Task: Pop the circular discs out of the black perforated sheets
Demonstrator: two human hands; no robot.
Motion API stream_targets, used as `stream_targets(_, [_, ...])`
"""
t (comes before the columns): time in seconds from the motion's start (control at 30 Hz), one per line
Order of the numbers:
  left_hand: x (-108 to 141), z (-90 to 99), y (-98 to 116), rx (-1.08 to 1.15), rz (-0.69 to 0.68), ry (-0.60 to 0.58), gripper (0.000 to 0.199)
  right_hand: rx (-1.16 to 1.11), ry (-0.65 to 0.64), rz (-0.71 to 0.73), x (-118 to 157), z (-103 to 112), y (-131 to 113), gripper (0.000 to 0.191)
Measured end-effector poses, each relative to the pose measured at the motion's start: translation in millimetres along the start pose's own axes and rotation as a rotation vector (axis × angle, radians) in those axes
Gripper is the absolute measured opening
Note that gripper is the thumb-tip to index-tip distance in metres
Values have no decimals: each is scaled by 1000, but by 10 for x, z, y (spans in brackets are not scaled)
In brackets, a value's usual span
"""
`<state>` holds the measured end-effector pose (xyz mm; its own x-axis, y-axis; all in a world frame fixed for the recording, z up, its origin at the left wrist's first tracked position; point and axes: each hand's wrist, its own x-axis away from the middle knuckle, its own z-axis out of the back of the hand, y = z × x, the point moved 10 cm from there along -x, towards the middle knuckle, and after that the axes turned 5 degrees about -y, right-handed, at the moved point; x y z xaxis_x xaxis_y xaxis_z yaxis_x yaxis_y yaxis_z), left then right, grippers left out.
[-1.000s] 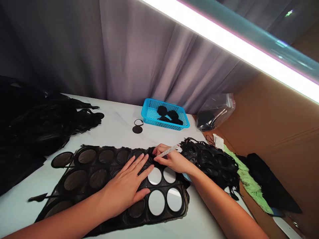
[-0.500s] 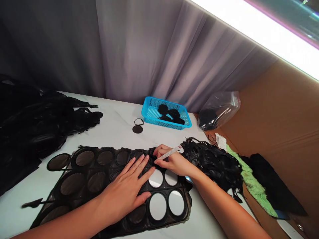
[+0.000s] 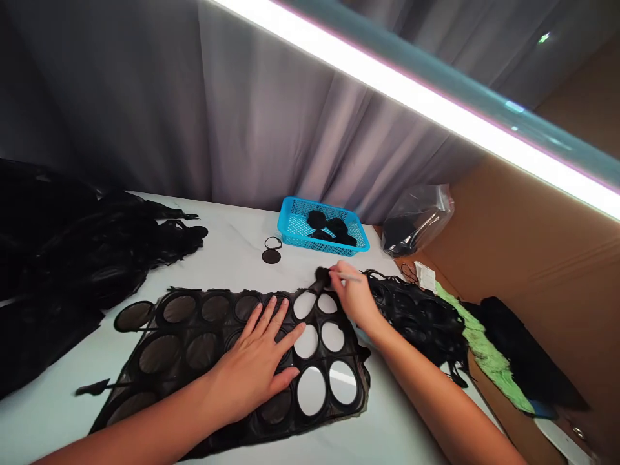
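A black molded sheet (image 3: 201,352) with rows of round cells lies on the white table. My left hand (image 3: 261,352) rests flat on it, fingers spread. At the sheet's right end, several cells are open holes (image 3: 310,391) showing white below. My right hand (image 3: 357,294) is closed above the sheet's top right edge. It pinches a black round piece (image 3: 321,276), which is lifted and still joined to the sheet by a dark strip. A thin pale pen-like tool (image 3: 349,277) is also in the right hand; its tip is hidden.
Behind the sheet stands a blue basket (image 3: 285,236) with black round pieces, beside a dark disc (image 3: 271,256) and a thin ring (image 3: 273,243). Black scrap (image 3: 419,316) lies right, a black heap (image 3: 87,258) left. A clear bag (image 3: 416,219) and green cloth (image 3: 489,349) are at right.
My right hand has moved up and right, pulling a black round piece out of the sheet's top row and leaving a white hole. My left hand stays on the sheet. The camera view has shifted.
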<state>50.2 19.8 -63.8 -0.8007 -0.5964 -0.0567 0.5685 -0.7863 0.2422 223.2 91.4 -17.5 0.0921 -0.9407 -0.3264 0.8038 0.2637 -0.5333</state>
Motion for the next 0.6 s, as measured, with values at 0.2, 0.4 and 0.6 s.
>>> stream_targets(0.2, [189, 135, -74, -52, -19, 1, 70, -7, 78, -34, -181, 334, 96, 18])
stream_targets(0.4, [436, 182, -221, -82, -8, 90, 66, -209, -155, 63, -21, -342, -603, 16])
stream_targets(0.6, [464, 163, -197, -85, 8, 81, 64, -339, -435, 167, 120, -795, -902, 12])
